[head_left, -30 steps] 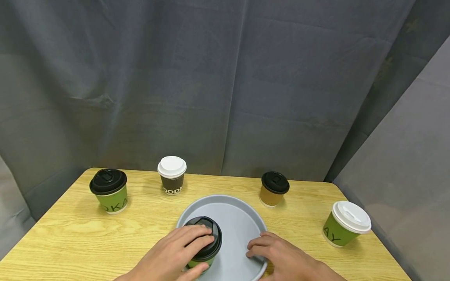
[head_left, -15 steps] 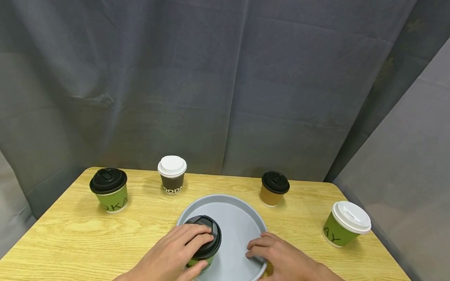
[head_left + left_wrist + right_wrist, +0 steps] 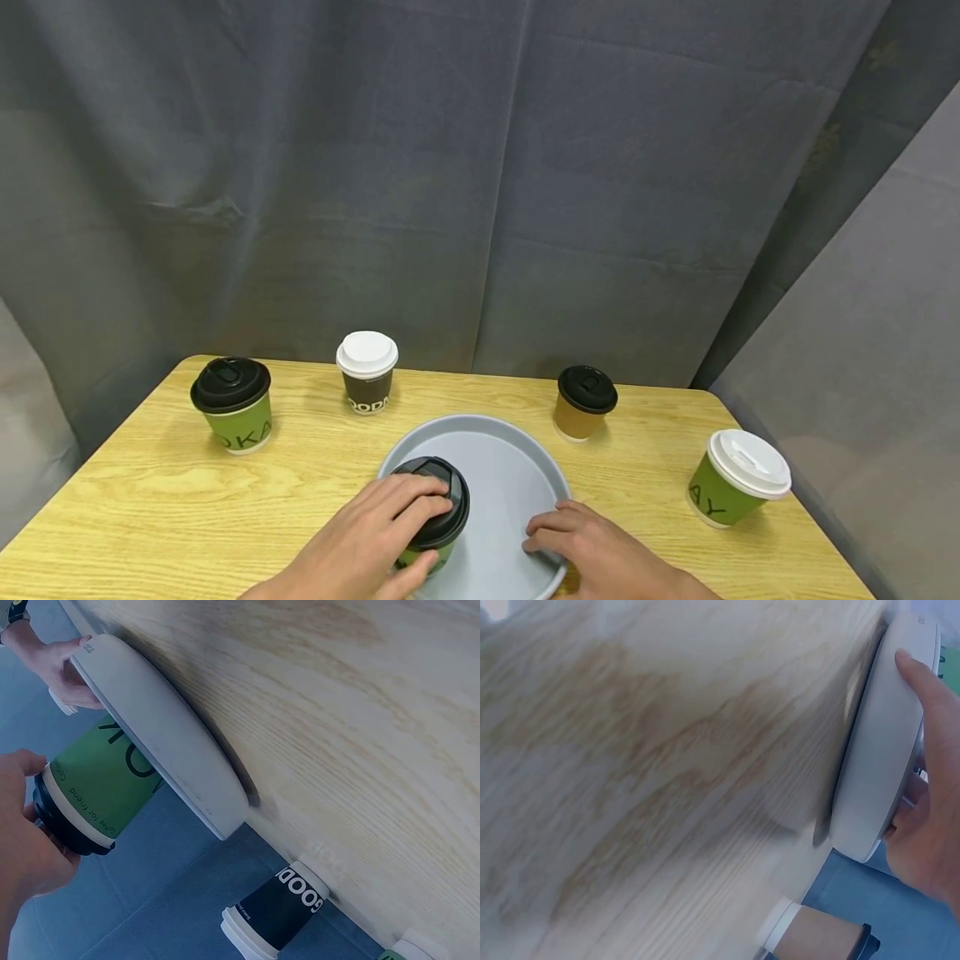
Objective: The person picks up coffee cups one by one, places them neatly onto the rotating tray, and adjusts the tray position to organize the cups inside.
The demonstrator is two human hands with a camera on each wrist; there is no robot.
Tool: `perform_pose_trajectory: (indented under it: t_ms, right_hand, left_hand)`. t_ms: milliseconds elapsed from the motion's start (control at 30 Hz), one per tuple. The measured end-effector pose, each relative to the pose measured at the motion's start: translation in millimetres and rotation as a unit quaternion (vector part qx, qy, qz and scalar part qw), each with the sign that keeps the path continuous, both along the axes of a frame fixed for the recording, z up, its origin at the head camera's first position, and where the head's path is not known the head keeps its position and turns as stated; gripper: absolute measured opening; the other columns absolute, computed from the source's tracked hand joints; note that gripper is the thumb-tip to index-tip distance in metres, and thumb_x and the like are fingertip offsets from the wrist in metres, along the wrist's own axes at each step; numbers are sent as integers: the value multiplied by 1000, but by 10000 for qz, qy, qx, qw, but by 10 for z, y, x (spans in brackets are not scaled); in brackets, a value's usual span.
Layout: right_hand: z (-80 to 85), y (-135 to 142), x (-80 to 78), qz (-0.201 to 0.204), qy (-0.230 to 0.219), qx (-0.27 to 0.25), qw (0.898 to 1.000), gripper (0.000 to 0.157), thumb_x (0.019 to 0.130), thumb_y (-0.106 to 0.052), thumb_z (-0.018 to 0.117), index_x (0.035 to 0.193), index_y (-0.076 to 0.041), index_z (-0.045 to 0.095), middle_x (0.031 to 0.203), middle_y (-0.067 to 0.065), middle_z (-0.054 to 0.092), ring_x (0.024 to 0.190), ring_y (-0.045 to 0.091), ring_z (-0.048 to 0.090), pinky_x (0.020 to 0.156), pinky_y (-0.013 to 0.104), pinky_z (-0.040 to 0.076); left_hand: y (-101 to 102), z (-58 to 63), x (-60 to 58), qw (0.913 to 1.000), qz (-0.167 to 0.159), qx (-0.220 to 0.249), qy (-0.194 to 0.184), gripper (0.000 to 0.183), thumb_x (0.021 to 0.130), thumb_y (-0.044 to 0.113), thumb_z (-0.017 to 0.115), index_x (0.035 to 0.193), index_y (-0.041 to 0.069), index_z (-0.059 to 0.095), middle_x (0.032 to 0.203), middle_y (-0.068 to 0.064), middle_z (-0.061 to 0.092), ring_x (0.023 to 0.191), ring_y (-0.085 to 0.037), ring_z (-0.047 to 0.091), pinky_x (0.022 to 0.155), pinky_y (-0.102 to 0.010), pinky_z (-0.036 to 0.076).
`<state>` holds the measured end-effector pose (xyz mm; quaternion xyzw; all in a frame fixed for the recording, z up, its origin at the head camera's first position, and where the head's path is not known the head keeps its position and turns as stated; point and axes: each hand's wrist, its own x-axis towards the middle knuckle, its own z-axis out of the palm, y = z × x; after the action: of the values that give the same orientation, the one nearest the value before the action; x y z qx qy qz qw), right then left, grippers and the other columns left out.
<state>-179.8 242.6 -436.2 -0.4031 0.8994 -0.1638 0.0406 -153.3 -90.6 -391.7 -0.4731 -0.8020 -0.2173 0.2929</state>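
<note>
My left hand [image 3: 367, 537] grips a green paper coffee cup by its black lid [image 3: 437, 477], from above and the left. The cup [image 3: 105, 778] stands upright in the left part of a round grey tray [image 3: 498, 479]; the left wrist view shows its base hidden behind the tray's wall. At the tray's right side, my right hand [image 3: 592, 546] holds the rim. Its fingers reach over the inside, while in the right wrist view the thumb [image 3: 922, 679] presses the outer wall.
Around the tray on the wooden table [image 3: 187, 517] stand a green cup with black lid [image 3: 238, 417], a dark cup with white lid [image 3: 367, 375], a brown cup with black lid [image 3: 585, 404] and a green cup with white lid [image 3: 735, 483]. Grey curtain [image 3: 450, 183] hangs behind.
The held cup and my left hand have shifted very slightly toward the far side of the tray. My right hand keeps its hold on the rim, almost unmoved.
</note>
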Motion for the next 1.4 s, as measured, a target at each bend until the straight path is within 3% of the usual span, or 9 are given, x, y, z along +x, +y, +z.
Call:
perform_pose_trajectory:
  t_ms: [300, 567, 900, 1000, 1233, 1300, 1400]
  right_hand:
    - [29, -29, 54, -3, -38, -4, 10000, 55, 83, -68, 67, 117, -25, 69, 120, -12, 62, 103, 11, 55, 88, 39, 53]
    - [38, -58, 85, -124, -93, 6, 9999, 56, 81, -67, 69, 116, -24, 70, 120, -11, 63, 107, 13, 57, 95, 49, 50]
    - [-2, -171, 173, -563, -219, 191, 9980, 52, 83, -64, 70, 115, -23, 71, 118, -9, 63, 104, 12, 56, 90, 38, 53]
    - [-19, -198, 202, -653, -150, 175, 9976, 46, 83, -57, 75, 113, -22, 72, 115, -9, 64, 100, 11, 56, 88, 37, 54]
    - [-48, -285, 254, -628, 213, 272, 9974, 31, 79, -24, 84, 107, -21, 73, 109, -9, 65, 92, 9, 56, 85, 36, 52]
    - [-65, -308, 269, -613, 446, 234, 9968, 27, 80, -27, 82, 105, -20, 73, 107, -9, 66, 92, 9, 59, 85, 39, 53]
    - [-95, -327, 291, -663, 731, 166, 9950, 31, 86, -46, 76, 101, -19, 74, 104, -9, 67, 91, 9, 60, 84, 40, 54]
  left_hand:
    - [-16, -2, -29, 9999, -73, 75, 40, 44, 77, 17, 79, 118, 10, 64, 126, -1, 57, 111, -18, 56, 90, -39, 51]
    - [-31, 1, -38, 9999, -75, 80, -103, 40, 79, 15, 76, 116, 10, 64, 126, 0, 57, 111, -17, 56, 91, -38, 51]
    - [-77, -2, -75, 9996, -125, 106, -237, 40, 77, 11, 73, 116, 10, 64, 128, 0, 57, 112, -16, 55, 95, -37, 49]
    - [-93, 0, -89, 9996, -139, 71, -249, 39, 77, 10, 72, 116, 11, 64, 129, 0, 57, 113, -17, 55, 96, -39, 49]
    - [-129, 18, -98, 9992, -88, 22, -377, 39, 78, 9, 72, 116, 12, 65, 130, 0, 57, 117, -18, 55, 98, -42, 50]
    - [-136, 19, -103, 9992, -70, 30, -384, 38, 78, 9, 72, 115, 12, 65, 130, 0, 58, 118, -18, 55, 99, -42, 49]
    - [-147, 19, -112, 9993, -43, 34, -362, 39, 78, 8, 71, 116, 12, 65, 130, 1, 59, 120, -18, 55, 100, -43, 49]
